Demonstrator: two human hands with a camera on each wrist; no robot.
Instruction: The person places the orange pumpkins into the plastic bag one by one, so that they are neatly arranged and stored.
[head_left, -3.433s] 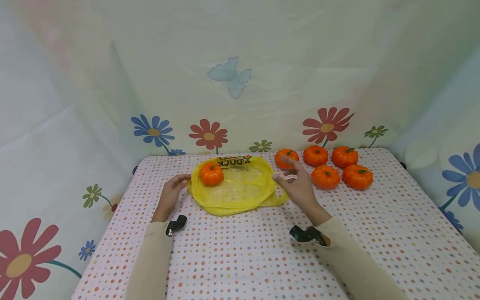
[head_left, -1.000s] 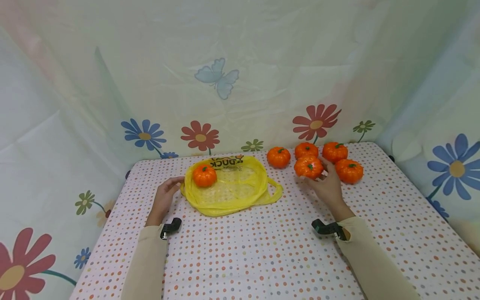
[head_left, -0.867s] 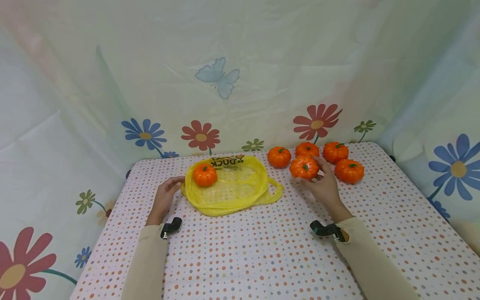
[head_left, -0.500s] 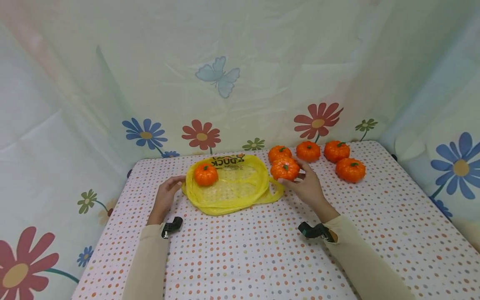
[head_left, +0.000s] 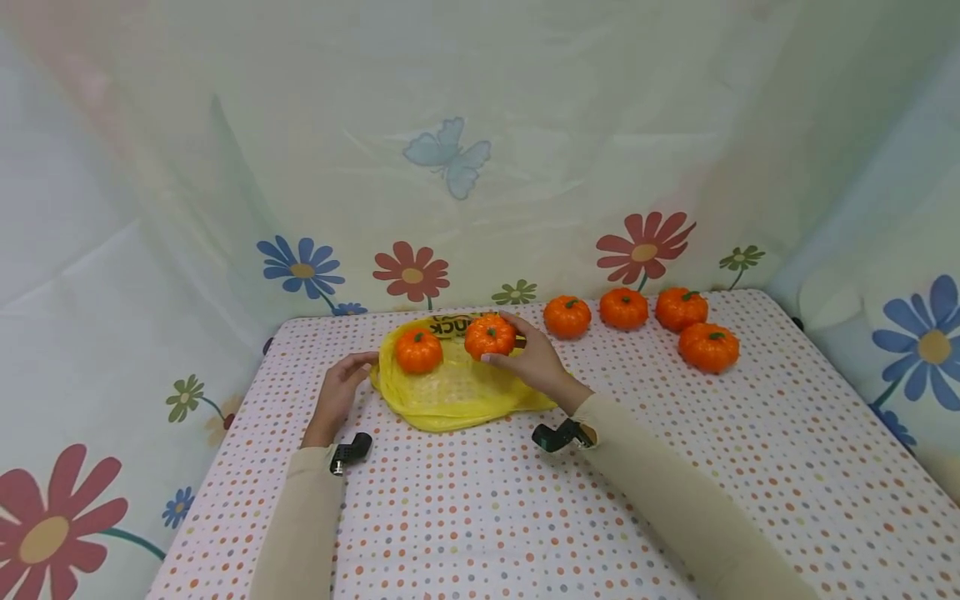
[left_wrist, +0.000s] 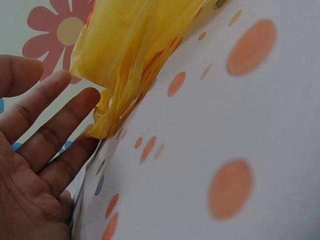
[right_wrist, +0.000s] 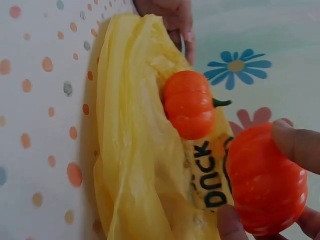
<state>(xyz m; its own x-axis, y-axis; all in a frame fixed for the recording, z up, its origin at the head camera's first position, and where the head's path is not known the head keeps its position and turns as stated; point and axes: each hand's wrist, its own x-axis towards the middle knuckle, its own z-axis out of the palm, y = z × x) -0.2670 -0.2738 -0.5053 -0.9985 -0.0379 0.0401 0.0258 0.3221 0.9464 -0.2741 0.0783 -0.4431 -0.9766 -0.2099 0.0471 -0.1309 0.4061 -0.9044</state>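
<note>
My right hand [head_left: 536,361] grips a small orange pumpkin [head_left: 490,337] and holds it over the open yellow plastic bag [head_left: 457,408]. In the right wrist view the held pumpkin [right_wrist: 267,180] sits between thumb and fingers, above the bag's black print. Another pumpkin [head_left: 418,351] lies in the bag's left part. At the bag's left edge is my left hand [head_left: 337,393]. Its fingers are extended, and in the left wrist view the fingertips [left_wrist: 90,97] meet or nearly meet the yellow plastic [left_wrist: 117,55].
Several more pumpkins stand at the back right of the table, among them one nearest the bag [head_left: 567,317] and one set farther forward [head_left: 708,347]. A dotted cloth [head_left: 465,517] covers the table. A flowered curtain [head_left: 315,167] hangs behind it.
The right hand took hold of the front-row pumpkin from the group and carried it left until it is over the bag. The left hand stays beside the bag.
</note>
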